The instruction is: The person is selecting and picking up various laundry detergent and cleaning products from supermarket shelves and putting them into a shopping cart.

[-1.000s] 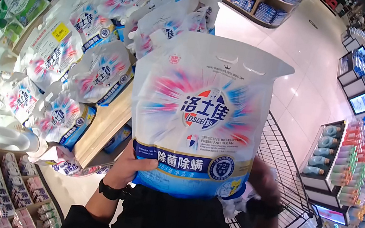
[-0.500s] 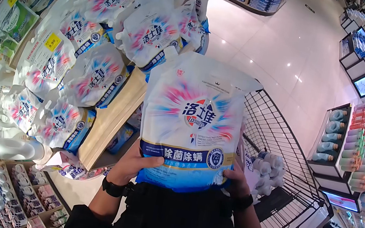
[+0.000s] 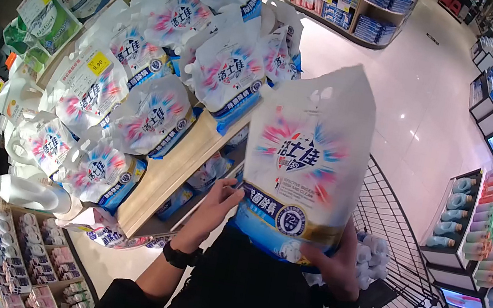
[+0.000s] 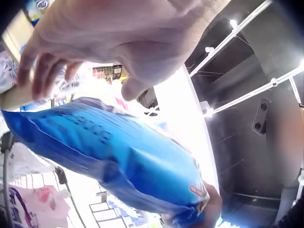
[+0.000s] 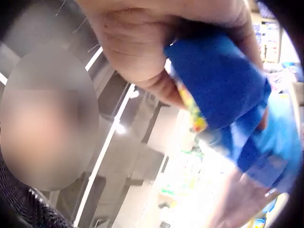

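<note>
A large white and blue bag of laundry detergent (image 3: 305,158) is held up in front of me, turned at an angle in the head view. My right hand (image 3: 336,262) grips its lower right corner, thumb on the printed front. Beside the lower left edge is my left hand (image 3: 217,208), its fingers loosely extended. In the left wrist view a gap shows between the left hand (image 4: 114,42) and the blue underside of the bag (image 4: 118,152). The right wrist view has the right hand (image 5: 137,52) curled round the folded blue corner (image 5: 218,80).
Several similar bags (image 3: 154,115) lean on a wooden-edged display (image 3: 170,173) at the left, with white jugs (image 3: 32,192) below. A wire shopping cart (image 3: 401,247) holding white wrapped goods (image 3: 372,262) stands at the right. Shelves of bottles (image 3: 488,223) line the far right.
Both hands held the bag half a second ago; now the left hand has let go. The bag has moved right and swivelled, with the right hand still gripping it.
</note>
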Available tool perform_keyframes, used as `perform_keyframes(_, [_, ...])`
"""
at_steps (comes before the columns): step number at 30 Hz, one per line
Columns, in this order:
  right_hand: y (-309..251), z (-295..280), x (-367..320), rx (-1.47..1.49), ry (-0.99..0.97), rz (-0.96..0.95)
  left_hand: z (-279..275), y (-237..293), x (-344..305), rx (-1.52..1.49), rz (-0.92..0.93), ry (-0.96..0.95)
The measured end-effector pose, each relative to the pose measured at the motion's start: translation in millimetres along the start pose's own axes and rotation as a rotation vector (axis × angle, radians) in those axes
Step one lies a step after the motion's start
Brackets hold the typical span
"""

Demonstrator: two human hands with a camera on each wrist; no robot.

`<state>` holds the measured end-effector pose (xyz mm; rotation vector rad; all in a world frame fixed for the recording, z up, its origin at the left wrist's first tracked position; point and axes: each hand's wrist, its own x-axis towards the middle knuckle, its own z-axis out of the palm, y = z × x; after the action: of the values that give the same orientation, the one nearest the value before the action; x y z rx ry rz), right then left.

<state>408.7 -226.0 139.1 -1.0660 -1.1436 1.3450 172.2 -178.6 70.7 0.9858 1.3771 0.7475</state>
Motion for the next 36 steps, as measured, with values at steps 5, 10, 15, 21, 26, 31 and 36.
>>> perform_keyframes(5, [-36.2, 66.5, 7.2, -0.850, -0.224, -0.311, 9.0, -34.9, 19.1, -0.569, 0.002, -0.247])
perform_keyframes(10, [-37.0, 101.8, -13.6, -1.031, -0.455, -0.316, -1.4, -34.4, 16.6, -0.585, 0.036, -0.201])
perform_keyframes(15, [-30.2, 55.1, -4.0, -0.630, -0.584, -0.413, -6.0, -36.3, 14.4, -0.655, 0.076, -0.098])
perform_keyframes(21, [-19.8, 19.4, -10.7, -0.548, -0.168, -0.134, -13.6, -41.2, 7.3, -0.725, 0.123, 0.007])
perform_keyframes(26, [3.6, 10.6, -17.4, -0.551, -0.075, 0.005, -12.9, -37.5, 14.8, -0.747, 0.151, 0.009])
perform_keyframes(31, [26.8, 11.2, -15.3, -0.302, -0.183, 0.253, -14.0, -41.0, 10.3, -0.753, 0.185, 0.013])
perform_keyframes(36, [38.4, 12.5, -9.6, 0.140, -0.274, 0.572, -9.3, -37.8, 15.2, -0.752, 0.230, 0.033])
